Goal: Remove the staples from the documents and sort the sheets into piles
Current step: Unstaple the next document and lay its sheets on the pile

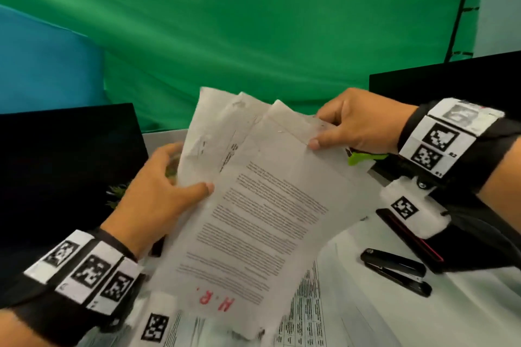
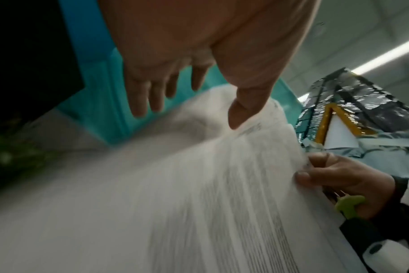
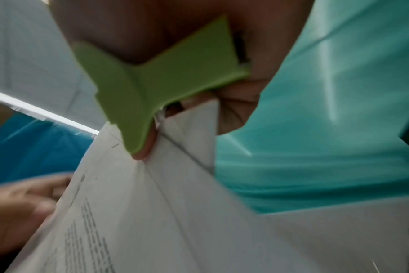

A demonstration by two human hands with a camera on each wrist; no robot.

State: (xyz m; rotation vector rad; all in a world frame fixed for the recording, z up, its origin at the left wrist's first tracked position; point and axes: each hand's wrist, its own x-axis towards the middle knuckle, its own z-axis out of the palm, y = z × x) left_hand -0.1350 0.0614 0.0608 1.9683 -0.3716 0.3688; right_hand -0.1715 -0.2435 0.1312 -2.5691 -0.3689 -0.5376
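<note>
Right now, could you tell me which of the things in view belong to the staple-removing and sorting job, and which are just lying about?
Part of the job:
- held sheets, pinched by left hand and right hand
- green staple remover, tucked in the right hand
- printed pages on the table

Lying about:
- black stapler
- black monitor
- green backdrop

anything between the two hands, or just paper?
Head view: only the fanned sheets span from left hand to right hand. The green staple remover sits under the right hand, not between.
</note>
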